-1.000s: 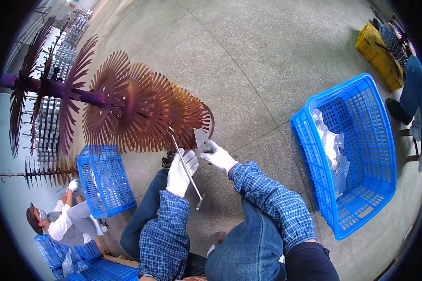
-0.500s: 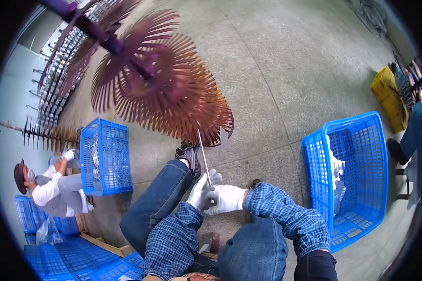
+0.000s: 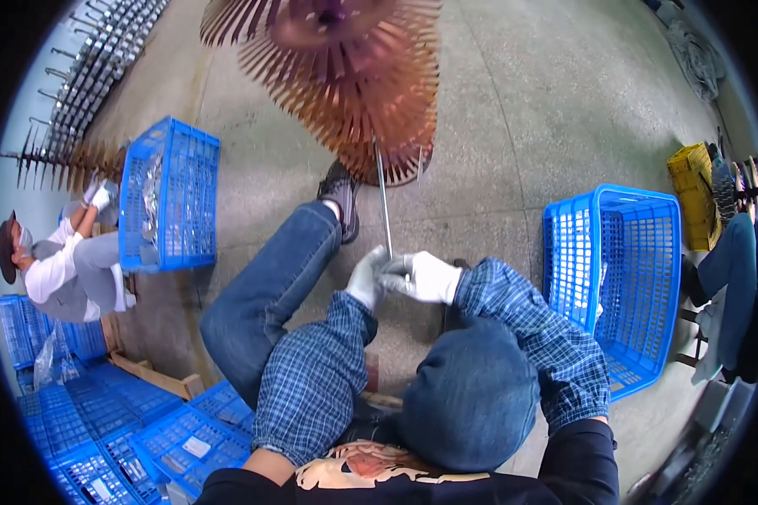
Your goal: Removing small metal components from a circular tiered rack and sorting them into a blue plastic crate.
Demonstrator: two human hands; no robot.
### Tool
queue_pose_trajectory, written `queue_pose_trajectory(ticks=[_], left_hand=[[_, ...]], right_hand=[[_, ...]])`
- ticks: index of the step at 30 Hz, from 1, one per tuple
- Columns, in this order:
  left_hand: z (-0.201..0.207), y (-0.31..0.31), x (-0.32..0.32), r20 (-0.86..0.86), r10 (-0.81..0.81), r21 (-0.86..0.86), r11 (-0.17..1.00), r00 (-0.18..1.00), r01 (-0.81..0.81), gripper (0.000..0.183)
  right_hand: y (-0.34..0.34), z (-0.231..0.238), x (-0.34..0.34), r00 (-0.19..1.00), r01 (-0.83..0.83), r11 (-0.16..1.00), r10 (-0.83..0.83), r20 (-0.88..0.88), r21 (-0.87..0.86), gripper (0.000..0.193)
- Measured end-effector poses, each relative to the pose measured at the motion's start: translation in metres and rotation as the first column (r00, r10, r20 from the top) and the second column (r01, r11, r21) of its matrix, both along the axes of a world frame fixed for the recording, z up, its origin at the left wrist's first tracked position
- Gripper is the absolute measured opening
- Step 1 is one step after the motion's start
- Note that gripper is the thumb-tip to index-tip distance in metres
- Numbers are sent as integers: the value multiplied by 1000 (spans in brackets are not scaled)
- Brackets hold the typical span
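My left hand point(image 3: 365, 279) and my right hand point(image 3: 428, 278), both in white gloves, meet in front of me between my knees. Their fingers are closed around the near end of a thin, shiny metal rod point(image 3: 385, 206). The rod's far end reaches the lower edge of a tall stack of reddish-brown slotted discs point(image 3: 354, 93), whose rims are cut into many narrow teeth. Beside the rod, a small pale flat piece point(image 3: 420, 162) shows at the bottom of the stack. The fingers partly hide the rod's lower end.
A blue plastic crate point(image 3: 648, 278) stands at my right, another blue crate point(image 3: 189, 194) at the left. Beyond that one sits a co-worker point(image 3: 76, 261) in white gloves. Stacked blue crates point(image 3: 93, 438) fill the lower left. A yellow crate point(image 3: 693, 181) is at far right.
The view has shifted, so the disc stack, the crates and my hands sit higher in the picture. Both hands stay closed on the rod, the right one gripping further up against the left.
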State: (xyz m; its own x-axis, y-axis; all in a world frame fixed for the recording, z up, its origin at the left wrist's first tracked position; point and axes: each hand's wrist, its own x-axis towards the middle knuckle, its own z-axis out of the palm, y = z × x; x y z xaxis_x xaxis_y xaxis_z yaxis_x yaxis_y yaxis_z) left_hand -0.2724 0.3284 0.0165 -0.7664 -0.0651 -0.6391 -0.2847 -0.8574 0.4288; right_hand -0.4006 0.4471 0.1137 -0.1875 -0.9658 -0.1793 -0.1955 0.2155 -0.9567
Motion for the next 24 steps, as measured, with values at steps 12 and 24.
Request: queue_pose_trajectory(ticks=[12,24], left_hand=[[-164,-11,32,-164,545,692,658,823,-297,18],[-111,18,1,266,722,703,308,639,-641,12]], right_hand=[[-48,30,16,763,-264,770,535,-362,582,22],[-64,14,22,589,-74,556,694,-414,828,27]])
